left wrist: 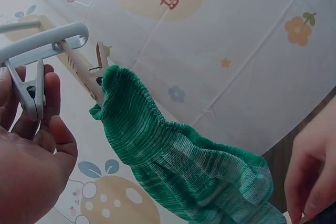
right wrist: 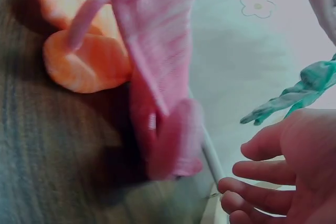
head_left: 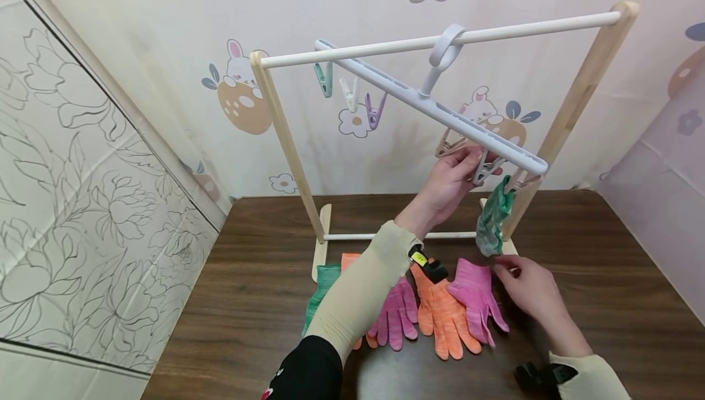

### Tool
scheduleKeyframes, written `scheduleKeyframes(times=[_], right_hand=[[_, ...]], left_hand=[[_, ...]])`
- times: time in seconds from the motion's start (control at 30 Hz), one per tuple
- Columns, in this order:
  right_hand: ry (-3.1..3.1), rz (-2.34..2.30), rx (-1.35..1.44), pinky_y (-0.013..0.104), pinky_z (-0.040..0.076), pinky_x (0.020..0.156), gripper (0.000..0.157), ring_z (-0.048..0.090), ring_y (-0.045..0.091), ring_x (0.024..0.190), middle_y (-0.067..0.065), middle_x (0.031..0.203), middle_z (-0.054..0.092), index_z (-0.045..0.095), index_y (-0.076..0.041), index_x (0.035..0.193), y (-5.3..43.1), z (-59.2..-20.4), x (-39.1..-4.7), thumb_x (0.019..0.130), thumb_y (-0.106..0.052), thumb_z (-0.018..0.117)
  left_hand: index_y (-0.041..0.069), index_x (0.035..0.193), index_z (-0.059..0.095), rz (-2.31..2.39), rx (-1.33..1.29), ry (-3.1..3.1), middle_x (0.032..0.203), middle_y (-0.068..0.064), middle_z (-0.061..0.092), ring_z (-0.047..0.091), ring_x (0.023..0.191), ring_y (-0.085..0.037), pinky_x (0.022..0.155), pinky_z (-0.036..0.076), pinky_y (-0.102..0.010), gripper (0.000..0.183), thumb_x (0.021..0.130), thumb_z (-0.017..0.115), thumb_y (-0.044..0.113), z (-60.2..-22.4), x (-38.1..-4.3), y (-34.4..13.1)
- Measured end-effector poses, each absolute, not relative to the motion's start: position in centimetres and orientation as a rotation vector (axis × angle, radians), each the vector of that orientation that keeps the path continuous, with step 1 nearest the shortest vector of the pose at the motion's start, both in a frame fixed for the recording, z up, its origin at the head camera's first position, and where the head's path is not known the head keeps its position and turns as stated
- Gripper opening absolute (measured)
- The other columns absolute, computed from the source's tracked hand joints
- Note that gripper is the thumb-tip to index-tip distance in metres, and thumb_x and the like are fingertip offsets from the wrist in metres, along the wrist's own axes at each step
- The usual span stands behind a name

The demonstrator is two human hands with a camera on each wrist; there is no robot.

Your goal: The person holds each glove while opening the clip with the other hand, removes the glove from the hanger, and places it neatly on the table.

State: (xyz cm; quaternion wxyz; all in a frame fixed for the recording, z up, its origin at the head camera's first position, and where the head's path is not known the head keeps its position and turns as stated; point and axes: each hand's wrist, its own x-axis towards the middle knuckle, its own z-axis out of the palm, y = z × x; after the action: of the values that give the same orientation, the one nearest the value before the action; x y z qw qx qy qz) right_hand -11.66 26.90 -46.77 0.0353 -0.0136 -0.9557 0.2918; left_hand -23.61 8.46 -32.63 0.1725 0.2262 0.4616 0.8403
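Note:
A light blue hanger bar point(head_left: 468, 129) with dangling clothespins hangs by its hook from the rack's top rail. My left hand point(head_left: 443, 183) is at its near end, thumb and fingers on either side of a grey clothespin point(left wrist: 29, 93). Beside it, a beige clothespin point(left wrist: 84, 72) grips the cuff of a green knitted glove point(head_left: 494, 219), which hangs down. Just below that glove is my right hand point(head_left: 529, 287), its fingers loose and spread in the right wrist view with nothing between them. A pink glove point(head_left: 476, 296) lies on the table just left of this hand.
The wooden rack point(head_left: 286, 149) stands at the back of the brown table point(head_left: 231, 326). Along the front lie an orange glove point(head_left: 440, 314), another pink glove point(head_left: 399, 314) and a green glove point(head_left: 326, 281), the last partly behind the left sleeve. Green, white and purple clothespins point(head_left: 374, 111) hang farther along the bar.

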Motion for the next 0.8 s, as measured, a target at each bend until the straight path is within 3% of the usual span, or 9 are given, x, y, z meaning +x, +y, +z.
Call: scheduleKeyframes(times=[0.3, 0.47, 0.7, 0.8], right_hand=[[-2.754, 0.912, -0.025, 0.036, 0.045, 0.060, 0.025, 0.060, 0.031, 0.079, 0.020, 0.096, 0.068, 0.070, 0.000, 0.109, 26.6, -44.6, -11.2, 0.097, -0.020, 0.062], [-2.620, 0.923, -0.038, 0.030, 0.043, 0.059, 0.023, 0.059, 0.028, 0.078, 0.017, 0.094, 0.068, 0.071, -0.001, 0.108, 25.9, -43.0, -11.3, 0.096, -0.020, 0.062], [-2.475, 1.017, -0.109, 0.014, 0.041, 0.066, 0.024, 0.051, -0.002, 0.082, 0.014, 0.105, 0.069, 0.071, -0.004, 0.110, 24.2, -40.6, -10.9, 0.098, -0.022, 0.061], [-2.426, 1.054, -0.107, 0.012, 0.041, 0.068, 0.022, 0.049, -0.007, 0.083, 0.012, 0.105, 0.068, 0.071, -0.004, 0.109, 23.5, -40.0, -10.7, 0.097, -0.020, 0.062]], left_hand=[[-0.006, 0.137, 0.050, 2.382, 0.615, 1.306, 0.131, -0.024, 0.060, 0.067, 0.093, -0.014, 0.087, 0.049, -0.028, 0.037, 0.107, 0.045, 0.015, -32.7, -23.6, 8.1], [-0.010, 0.127, 0.054, 2.386, 0.622, 1.309, 0.119, -0.022, 0.065, 0.066, 0.088, -0.012, 0.073, 0.044, -0.026, 0.033, 0.107, 0.044, 0.014, -32.7, -23.7, 8.3], [-0.012, 0.132, 0.049, 2.372, 0.599, 1.325, 0.107, -0.007, 0.069, 0.065, 0.089, -0.012, 0.073, 0.044, -0.025, 0.038, 0.107, 0.045, 0.016, -33.1, -23.8, 8.3], [-0.012, 0.131, 0.050, 2.368, 0.587, 1.331, 0.106, -0.005, 0.069, 0.064, 0.089, -0.011, 0.074, 0.044, -0.025, 0.038, 0.107, 0.045, 0.017, -33.3, -23.7, 8.3]])
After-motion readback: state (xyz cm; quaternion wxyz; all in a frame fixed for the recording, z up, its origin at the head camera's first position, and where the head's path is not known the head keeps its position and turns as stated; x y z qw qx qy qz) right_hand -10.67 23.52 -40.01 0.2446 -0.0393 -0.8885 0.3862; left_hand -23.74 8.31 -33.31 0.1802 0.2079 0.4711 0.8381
